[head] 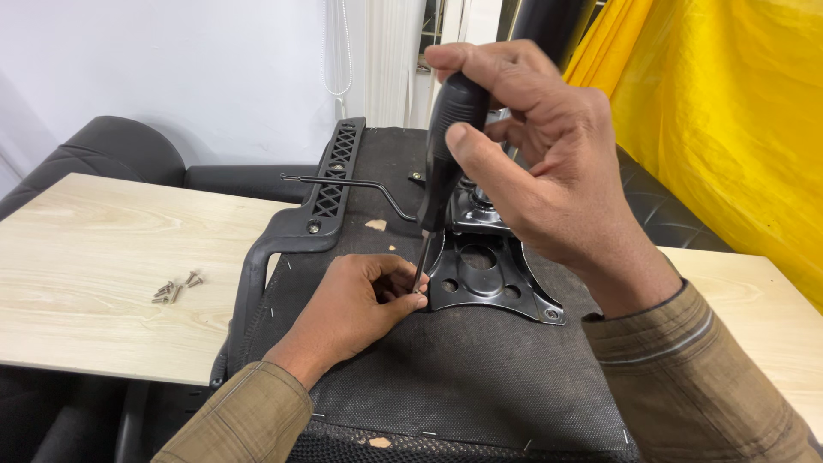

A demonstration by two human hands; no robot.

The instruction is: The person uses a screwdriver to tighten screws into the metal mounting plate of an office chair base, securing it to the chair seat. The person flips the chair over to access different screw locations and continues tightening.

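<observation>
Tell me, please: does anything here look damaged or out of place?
Yes. The black fabric under the seat is torn in small spots near the metal plate, showing pale wood. Loose screws lie scattered on the table.

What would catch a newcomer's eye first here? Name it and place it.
At centre, the right hand grips a black-handled screwdriver, its tip down at the black metal plate on the upturned chair seat. The left hand pinches at that tip. A yellow cloth fills the right, and loose screws lie on the left wooden board.
</observation>
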